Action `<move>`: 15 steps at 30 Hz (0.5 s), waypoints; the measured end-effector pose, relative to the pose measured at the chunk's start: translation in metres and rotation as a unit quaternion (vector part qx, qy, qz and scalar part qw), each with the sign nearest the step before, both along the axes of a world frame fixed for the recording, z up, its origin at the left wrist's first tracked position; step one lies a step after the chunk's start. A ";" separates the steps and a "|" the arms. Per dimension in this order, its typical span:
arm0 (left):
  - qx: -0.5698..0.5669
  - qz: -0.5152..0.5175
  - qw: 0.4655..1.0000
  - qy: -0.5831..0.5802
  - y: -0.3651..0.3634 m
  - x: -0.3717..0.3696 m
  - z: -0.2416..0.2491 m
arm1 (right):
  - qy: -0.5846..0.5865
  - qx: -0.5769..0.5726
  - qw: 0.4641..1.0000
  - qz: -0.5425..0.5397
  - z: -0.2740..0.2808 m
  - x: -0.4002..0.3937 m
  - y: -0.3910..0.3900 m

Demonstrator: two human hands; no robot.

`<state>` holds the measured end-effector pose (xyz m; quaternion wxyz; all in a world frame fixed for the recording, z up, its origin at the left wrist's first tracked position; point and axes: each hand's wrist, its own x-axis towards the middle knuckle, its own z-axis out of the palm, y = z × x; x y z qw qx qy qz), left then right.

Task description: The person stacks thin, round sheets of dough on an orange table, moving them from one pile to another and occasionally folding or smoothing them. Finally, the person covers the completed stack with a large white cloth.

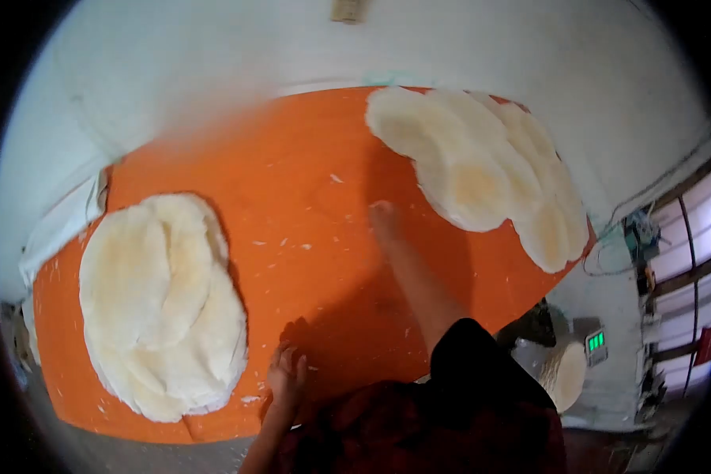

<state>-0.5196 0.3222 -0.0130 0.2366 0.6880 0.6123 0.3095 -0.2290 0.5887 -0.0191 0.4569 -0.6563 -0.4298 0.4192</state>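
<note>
My left hand (287, 374) is low over the front of the orange table, right of a thick pile of pale, round, flat sheets (154, 304). Its fingers are apart and nothing is in them. Stretched forward over the middle of the orange surface (308, 182) is my right hand (383, 217), blurred, its fingers hard to make out. Beyond it at the right, more overlapping pale sheets (482, 170) are spread near the table's far right edge. Small white scraps lie scattered between the two groups.
A folded white cloth (67, 221) rests on the left edge. At the lower right, beside the table, are a stack of round pale pieces (565, 375) and a device with a lit green display (595, 340). White walls stand behind.
</note>
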 end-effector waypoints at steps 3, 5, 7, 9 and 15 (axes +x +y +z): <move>0.073 -0.004 0.991 0.112 0.015 0.040 0.009 | -0.382 0.040 0.919 -0.093 0.018 0.109 -0.024; 0.059 -0.002 0.980 0.191 0.019 0.059 -0.006 | -0.514 -0.061 0.855 -0.025 0.027 0.152 -0.039; 0.065 0.014 0.967 0.247 0.023 0.071 -0.023 | -0.563 -0.132 0.815 0.026 0.029 0.183 -0.042; 0.085 0.040 0.955 0.283 0.027 0.077 -0.032 | -0.584 -0.118 0.802 0.041 0.029 0.198 -0.035; 0.078 0.036 0.955 0.283 0.028 0.081 -0.024 | -0.664 -0.073 0.733 0.130 0.017 0.223 -0.011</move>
